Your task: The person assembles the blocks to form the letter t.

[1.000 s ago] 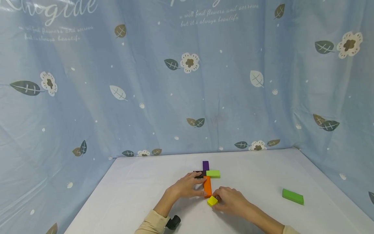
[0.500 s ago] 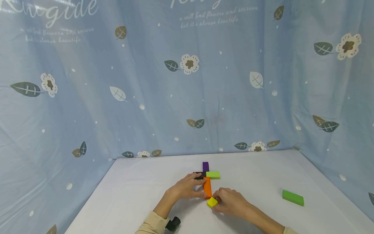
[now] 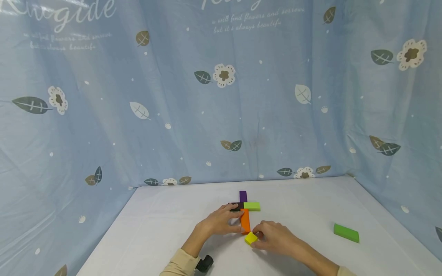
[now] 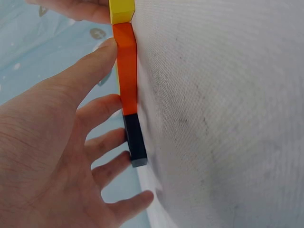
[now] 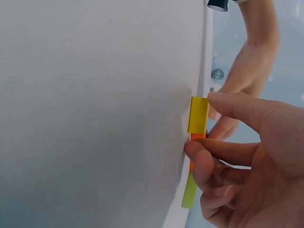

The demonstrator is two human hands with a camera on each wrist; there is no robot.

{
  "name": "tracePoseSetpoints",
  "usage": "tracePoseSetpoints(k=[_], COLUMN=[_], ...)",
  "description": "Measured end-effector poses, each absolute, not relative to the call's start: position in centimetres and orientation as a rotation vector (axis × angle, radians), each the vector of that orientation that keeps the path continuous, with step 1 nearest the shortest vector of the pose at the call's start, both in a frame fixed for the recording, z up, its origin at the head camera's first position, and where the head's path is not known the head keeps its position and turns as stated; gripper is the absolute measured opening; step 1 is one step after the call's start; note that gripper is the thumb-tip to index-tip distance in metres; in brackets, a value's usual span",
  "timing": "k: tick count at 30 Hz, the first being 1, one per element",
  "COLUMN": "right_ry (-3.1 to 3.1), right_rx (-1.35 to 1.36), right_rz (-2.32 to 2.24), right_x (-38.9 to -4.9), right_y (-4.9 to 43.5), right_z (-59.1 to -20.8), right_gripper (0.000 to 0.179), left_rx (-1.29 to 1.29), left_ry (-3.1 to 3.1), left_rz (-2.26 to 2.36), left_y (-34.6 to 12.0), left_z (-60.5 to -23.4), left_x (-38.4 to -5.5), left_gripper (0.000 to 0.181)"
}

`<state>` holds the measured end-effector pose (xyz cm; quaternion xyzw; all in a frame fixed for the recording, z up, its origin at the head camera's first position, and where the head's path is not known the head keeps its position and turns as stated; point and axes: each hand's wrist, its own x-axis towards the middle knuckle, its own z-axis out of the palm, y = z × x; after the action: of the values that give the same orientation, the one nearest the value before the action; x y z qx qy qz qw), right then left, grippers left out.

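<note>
Near the table's front middle, my right hand (image 3: 276,237) has its thumb and curled fingers at a small yellow block (image 3: 251,239), the thumb against one corner. The yellow block stands at an angle by the near end of an orange block (image 3: 245,221). My left hand (image 3: 221,221) lies along the left of this row, fingers spread. In the left wrist view its thumb and index finger touch the orange block, and other fingertips touch a black block (image 4: 135,140). A lime block (image 3: 252,206) and a purple block (image 3: 243,196) lie beyond the orange one.
A green block (image 3: 346,232) lies apart on the right of the white table (image 3: 155,222). A black cylindrical object (image 3: 205,263) sits by the left sleeve. Behind and at the sides hangs a blue patterned curtain (image 3: 186,126).
My right hand has shifted very slightly to the right, its index finger a little further from the yellow block. The left hand and the blocks look still.
</note>
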<state>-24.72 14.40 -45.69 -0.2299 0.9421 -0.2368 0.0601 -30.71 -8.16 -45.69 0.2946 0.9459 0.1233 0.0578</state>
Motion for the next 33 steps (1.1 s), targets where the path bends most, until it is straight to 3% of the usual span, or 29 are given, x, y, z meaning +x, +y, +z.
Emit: tracePoseSetpoints(k=[33], right_ry=[2.905], right_rx=[-0.511], right_rz=[-0.761], right_x=[-24.7], right_y=[20.4], right_z=[-45.5], right_gripper=[0.038], left_rx=[0.872], left_ry=[2.86], left_rz=[0.38], left_y=[-8.2], left_z=[-45.6], left_x=[-30.5], left_gripper=[0.065])
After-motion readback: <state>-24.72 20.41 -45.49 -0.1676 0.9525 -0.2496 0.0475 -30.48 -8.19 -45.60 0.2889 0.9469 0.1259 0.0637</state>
